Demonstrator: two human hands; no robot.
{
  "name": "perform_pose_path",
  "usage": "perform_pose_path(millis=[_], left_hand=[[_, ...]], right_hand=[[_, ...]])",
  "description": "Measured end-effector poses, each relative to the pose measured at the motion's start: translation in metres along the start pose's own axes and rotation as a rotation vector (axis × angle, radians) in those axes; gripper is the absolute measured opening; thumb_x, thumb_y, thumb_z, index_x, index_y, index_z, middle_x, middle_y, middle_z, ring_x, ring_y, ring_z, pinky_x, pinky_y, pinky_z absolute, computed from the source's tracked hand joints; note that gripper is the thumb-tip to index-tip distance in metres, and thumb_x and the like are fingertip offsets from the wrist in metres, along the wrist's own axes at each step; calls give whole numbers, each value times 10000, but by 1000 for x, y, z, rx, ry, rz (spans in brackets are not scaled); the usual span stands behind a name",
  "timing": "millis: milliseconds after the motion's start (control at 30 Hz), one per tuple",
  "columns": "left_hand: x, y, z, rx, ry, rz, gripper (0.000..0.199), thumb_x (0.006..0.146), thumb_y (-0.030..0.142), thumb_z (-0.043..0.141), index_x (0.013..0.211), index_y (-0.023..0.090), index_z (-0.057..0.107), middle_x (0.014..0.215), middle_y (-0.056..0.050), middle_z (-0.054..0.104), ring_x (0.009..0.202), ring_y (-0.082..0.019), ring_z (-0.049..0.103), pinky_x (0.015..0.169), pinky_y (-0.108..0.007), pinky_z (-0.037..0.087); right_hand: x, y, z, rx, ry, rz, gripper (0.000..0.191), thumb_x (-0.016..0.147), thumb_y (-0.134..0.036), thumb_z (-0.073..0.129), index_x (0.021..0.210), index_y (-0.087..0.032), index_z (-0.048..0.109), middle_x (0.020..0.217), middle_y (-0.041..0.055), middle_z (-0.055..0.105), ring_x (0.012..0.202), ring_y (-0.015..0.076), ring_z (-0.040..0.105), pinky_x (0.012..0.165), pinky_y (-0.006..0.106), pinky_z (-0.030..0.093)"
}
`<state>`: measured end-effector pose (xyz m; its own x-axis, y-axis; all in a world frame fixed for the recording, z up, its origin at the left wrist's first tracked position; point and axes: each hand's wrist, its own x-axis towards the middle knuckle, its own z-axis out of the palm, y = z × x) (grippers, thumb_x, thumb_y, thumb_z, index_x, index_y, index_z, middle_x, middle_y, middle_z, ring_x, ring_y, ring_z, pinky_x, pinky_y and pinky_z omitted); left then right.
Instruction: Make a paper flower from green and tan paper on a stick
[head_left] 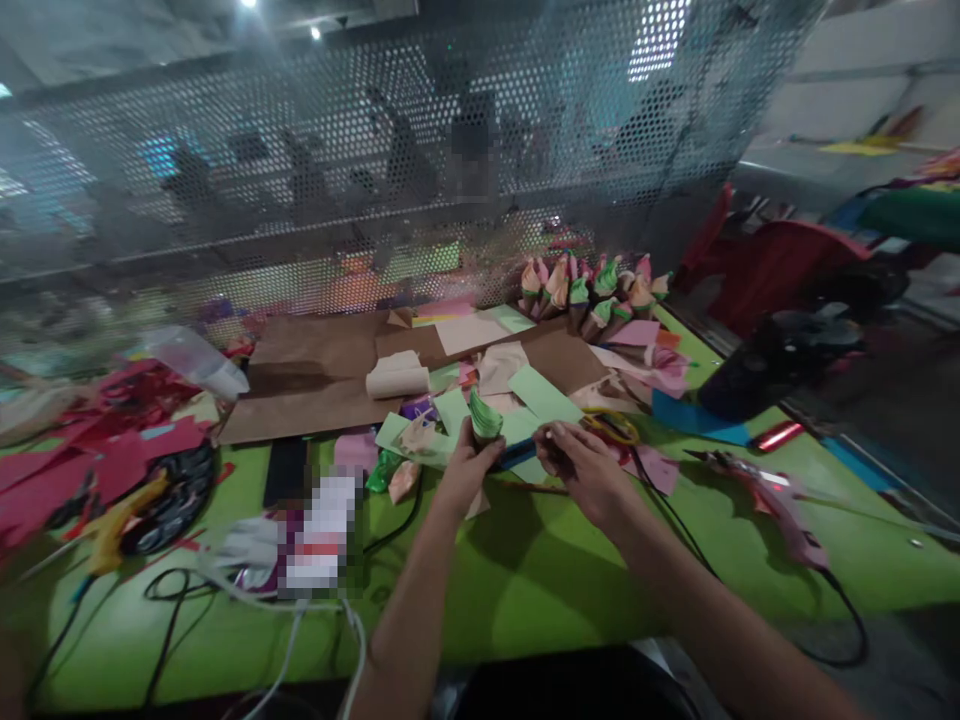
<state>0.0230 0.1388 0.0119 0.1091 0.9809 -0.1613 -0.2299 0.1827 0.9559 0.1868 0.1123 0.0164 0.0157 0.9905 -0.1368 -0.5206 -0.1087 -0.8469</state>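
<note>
My left hand (469,464) is closed around the lower part of a green swirled paper cone (486,416), whose ribbed tip points up. To the right, my right hand (583,468) has its thumb and fingers pinched together; whatever lies between them is too small to make out. A dark blue strip (519,455) spans the gap between the hands, and I cannot tell whether either one grips it. Light green paper sheets (546,394) lie just beyond the hands. Yellow-handled scissors (611,426) are beside my right fingers.
Several similar swirled cones (600,290) stand at the back right. A pink glue gun (780,505) with a cord lies at right, a yellow one (124,520) at left. Brown paper (315,365), a power strip (324,530) and a dark phone-like slab (286,472) also occupy the green table (525,600).
</note>
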Motion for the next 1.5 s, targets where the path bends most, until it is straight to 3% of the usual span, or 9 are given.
perform_pose_path(millis=[233, 433, 733, 867, 1033, 1267, 1500], left_hand=[[0, 1, 1, -27, -5, 5, 521, 570, 368, 886, 962, 209, 581, 807, 47, 647, 785, -124, 578, 802, -239, 461], [-1, 4, 1, -22, -2, 5, 507, 573, 362, 889, 928, 212, 560, 767, 47, 644, 782, -134, 589, 810, -252, 472], [1, 1, 3, -34, -22, 11, 525, 557, 362, 890, 939, 216, 562, 806, 47, 646, 801, -132, 581, 808, -252, 471], [0, 0, 1, -33, -55, 10, 535, 577, 371, 893, 977, 218, 573, 839, 39, 657, 823, -137, 590, 823, -258, 475], [-3, 1, -1, -50, -110, -26, 571, 585, 418, 900, 1011, 221, 574, 923, 22, 675, 893, -147, 600, 845, -254, 473], [-6, 1, -3, 48, -224, -22, 600, 643, 500, 857, 1123, 217, 633, 1116, -37, 669, 1057, -202, 571, 925, -286, 452], [-9, -5, -6, 229, -308, 4, 580, 805, 580, 677, 1234, 193, 629, 886, -33, 647, 865, -200, 548, 841, -347, 460]], right_hand=[[3, 0, -3, 88, -53, 26, 322, 657, -459, 883, 777, -205, 726, 677, 1, 628, 559, 101, 466, 506, 253, 314], [2, -3, -3, 129, -57, 40, 353, 542, -372, 954, 694, -206, 681, 643, -35, 599, 528, 75, 439, 500, 227, 321], [2, 0, -4, 86, -17, 14, 363, 621, -491, 904, 697, -204, 695, 666, -8, 617, 580, 97, 502, 499, 224, 370], [4, -2, -6, 37, -35, -33, 324, 584, -396, 934, 773, -226, 735, 710, -15, 659, 598, 94, 530, 550, 229, 429], [9, -9, -5, 18, 38, -85, 364, 532, -394, 945, 814, -241, 773, 768, 7, 729, 649, 125, 608, 629, 270, 500], [15, -33, 1, -82, 86, -260, 263, 571, -383, 908, 742, -246, 763, 711, -16, 691, 601, 107, 536, 583, 263, 428], [19, -45, 22, -98, 63, -306, 221, 564, -376, 880, 717, -262, 768, 732, -19, 695, 693, 133, 537, 661, 285, 403]])
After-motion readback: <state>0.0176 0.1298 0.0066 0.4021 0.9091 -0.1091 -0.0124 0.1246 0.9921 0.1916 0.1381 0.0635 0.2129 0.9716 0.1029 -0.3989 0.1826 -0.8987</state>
